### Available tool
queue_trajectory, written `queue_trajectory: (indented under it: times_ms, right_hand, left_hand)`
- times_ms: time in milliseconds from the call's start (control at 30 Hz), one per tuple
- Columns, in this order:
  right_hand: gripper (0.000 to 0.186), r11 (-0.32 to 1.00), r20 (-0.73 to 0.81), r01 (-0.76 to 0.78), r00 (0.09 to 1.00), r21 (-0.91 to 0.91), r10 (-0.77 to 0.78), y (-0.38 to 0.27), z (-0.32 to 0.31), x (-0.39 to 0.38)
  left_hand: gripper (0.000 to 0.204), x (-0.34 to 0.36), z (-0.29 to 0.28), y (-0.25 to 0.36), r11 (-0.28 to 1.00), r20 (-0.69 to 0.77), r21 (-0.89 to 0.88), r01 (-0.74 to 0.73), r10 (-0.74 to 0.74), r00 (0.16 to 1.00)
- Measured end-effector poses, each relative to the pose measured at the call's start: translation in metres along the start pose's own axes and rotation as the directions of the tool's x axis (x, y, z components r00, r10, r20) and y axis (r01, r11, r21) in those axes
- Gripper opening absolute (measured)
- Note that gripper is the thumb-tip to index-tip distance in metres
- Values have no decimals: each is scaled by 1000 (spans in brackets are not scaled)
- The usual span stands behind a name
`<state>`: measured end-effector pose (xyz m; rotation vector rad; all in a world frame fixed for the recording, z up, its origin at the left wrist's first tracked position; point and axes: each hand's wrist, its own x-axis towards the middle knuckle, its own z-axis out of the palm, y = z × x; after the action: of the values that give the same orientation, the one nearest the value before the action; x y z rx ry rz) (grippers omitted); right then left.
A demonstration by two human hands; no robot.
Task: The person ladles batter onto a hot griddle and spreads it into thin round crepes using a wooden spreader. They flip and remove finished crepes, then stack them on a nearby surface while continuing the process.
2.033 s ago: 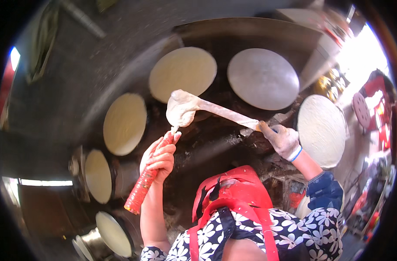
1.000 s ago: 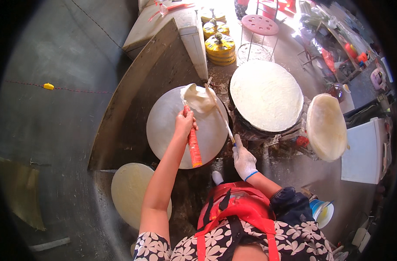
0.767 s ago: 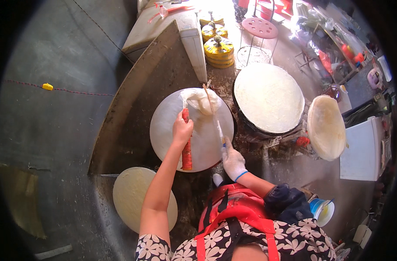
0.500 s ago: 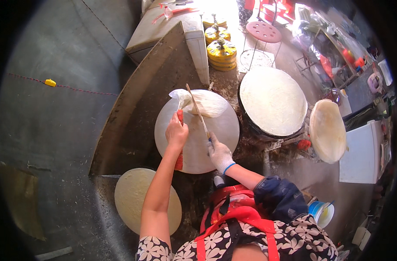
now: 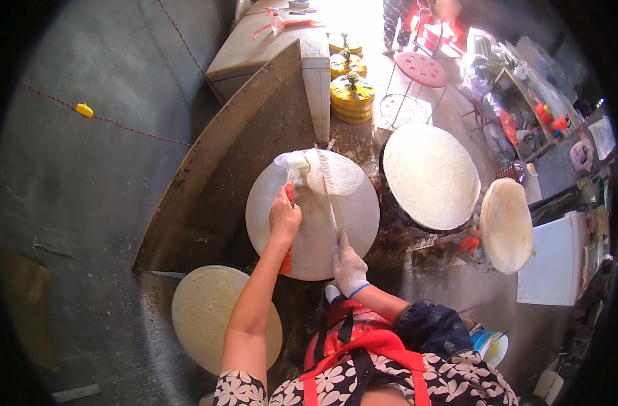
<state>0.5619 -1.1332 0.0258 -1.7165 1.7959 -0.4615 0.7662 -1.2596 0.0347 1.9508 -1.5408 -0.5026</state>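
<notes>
Over the far half of a round grey griddle [image 5: 312,233], here's the pale dough [image 5: 339,177], bunched on its left side, smoother and rounder on its right! How much of it rests on the metal, I can't tell from above. Look at the left hand [image 5: 284,218], bare, its grip wrapped firmly around a red-wrapped handle [image 5: 286,262], the lower end poking out beneath the wrist, the upper end right at the dough's left side. And on the other flank, the right hand [image 5: 350,269], in a white glove, its grip closed about the near end of a thin stick [image 5: 332,211], which runs away from the person and lies across the dough, tip near the griddle's far rim! Just to the right, a second round plate carries a white sheet of batter [image 5: 431,177], spread nearly edge to edge. Beyond that, a stack of thin pale rounds [image 5: 506,227]. Down on the left, partly behind the forearm, another pale disc [image 5: 217,311]. Up top, yellow-and-black bundles [image 5: 351,100] line up beside a pink stool [image 5: 423,69].
</notes>
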Motion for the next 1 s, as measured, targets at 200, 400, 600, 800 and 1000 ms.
queue_trajectory:
  times_ms: [200, 400, 600, 800, 1000]
  right_hand:
    - [67, 997, -81, 45, 995, -58, -50, 31, -19, 14]
    - [58, 990, 6, 73, 997, -117, -73, -12, 6, 25]
    - [66, 948, 184, 255, 958, -191, -220, -34, 5, 32]
    - [62, 891, 199, 361, 928, -274, -314, 6, -44, 49]
    - [58, 869, 144, 478, 876, -130, -461, 14, -17, 94]
  left_hand:
    - [48, -11, -5, -22, 995, -67, -96, 20, -26, 997]
    - [47, -48, -23, -31, 987, -92, -148, 57, -71, 993]
    - [50, -100, -53, -59, 957, -107, -160, 244, -262, 959]
    - [54, -163, -62, -75, 901, -147, -262, 347, -393, 908]
    - [52, -163, -59, -64, 815, -206, -501, 290, -438, 875]
